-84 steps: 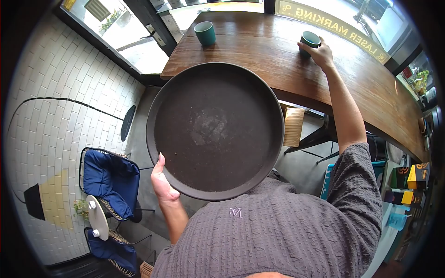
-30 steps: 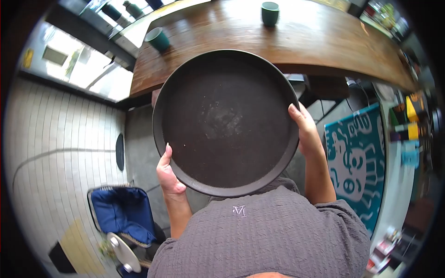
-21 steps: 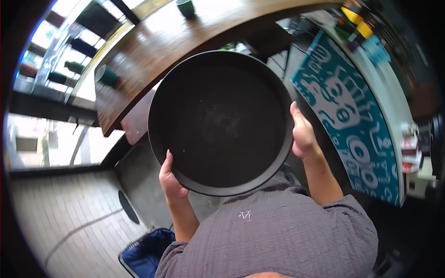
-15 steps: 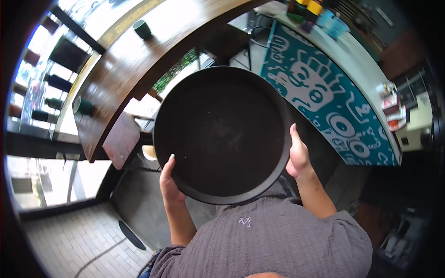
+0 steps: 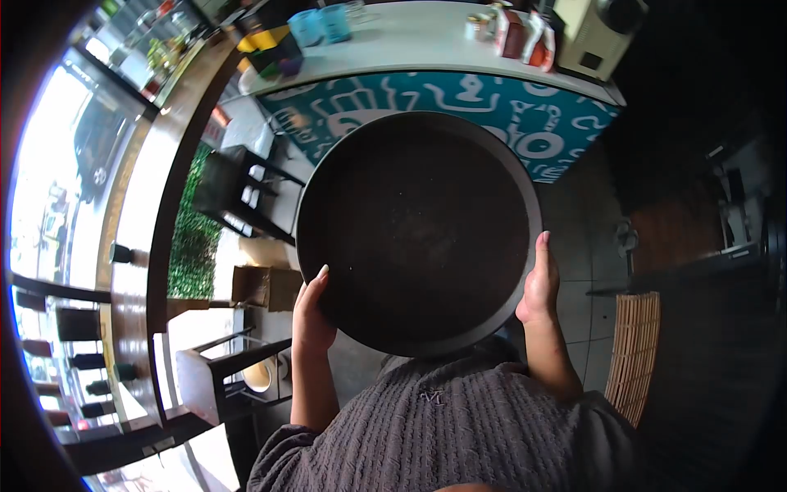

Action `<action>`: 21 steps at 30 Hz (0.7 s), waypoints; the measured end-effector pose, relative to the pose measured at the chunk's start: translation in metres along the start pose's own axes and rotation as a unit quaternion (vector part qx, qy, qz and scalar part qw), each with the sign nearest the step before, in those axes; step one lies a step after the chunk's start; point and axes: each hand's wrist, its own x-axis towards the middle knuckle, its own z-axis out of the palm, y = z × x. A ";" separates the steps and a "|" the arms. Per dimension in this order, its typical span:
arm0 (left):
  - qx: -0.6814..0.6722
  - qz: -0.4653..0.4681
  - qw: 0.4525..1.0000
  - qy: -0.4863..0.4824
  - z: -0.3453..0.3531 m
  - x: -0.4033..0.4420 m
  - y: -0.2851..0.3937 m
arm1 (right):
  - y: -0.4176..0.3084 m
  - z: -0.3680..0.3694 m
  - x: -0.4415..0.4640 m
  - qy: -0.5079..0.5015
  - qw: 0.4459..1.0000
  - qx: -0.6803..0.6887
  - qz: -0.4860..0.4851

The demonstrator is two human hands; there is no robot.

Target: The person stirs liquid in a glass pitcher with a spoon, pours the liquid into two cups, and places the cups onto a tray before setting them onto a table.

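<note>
A round dark tray with a raised rim is held level in front of my body, with nothing standing on it. My left hand grips its lower left edge, thumb over the rim and fingers hidden below. On the right edge my right hand holds the rim in the same way, thumb up. Far off at the left, a green cup stands on the long wooden table, and a second green cup stands lower down on it.
Ahead is a white counter with a teal patterned front, carrying blue cups, boxes, red-and-white packets and a beige machine. Black stools and a cardboard box are at the left. A slatted wooden piece is at the lower right.
My right hand has let go of a green cup on the table and taken the tray's right edge. The view has turned right, from the table to the white counter, with the tray still held.
</note>
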 end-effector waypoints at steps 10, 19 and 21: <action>0.077 -0.160 0.974 -0.143 0.305 0.090 -0.224 | -0.115 -0.282 0.083 0.319 0.940 0.086 -0.083; 0.153 -0.148 0.952 -0.220 0.453 0.179 -0.334 | -0.141 -0.395 0.167 0.282 0.925 0.183 -0.177; 0.140 -0.147 0.951 -0.234 0.489 0.209 -0.352 | -0.145 -0.409 0.203 0.264 0.923 0.197 -0.201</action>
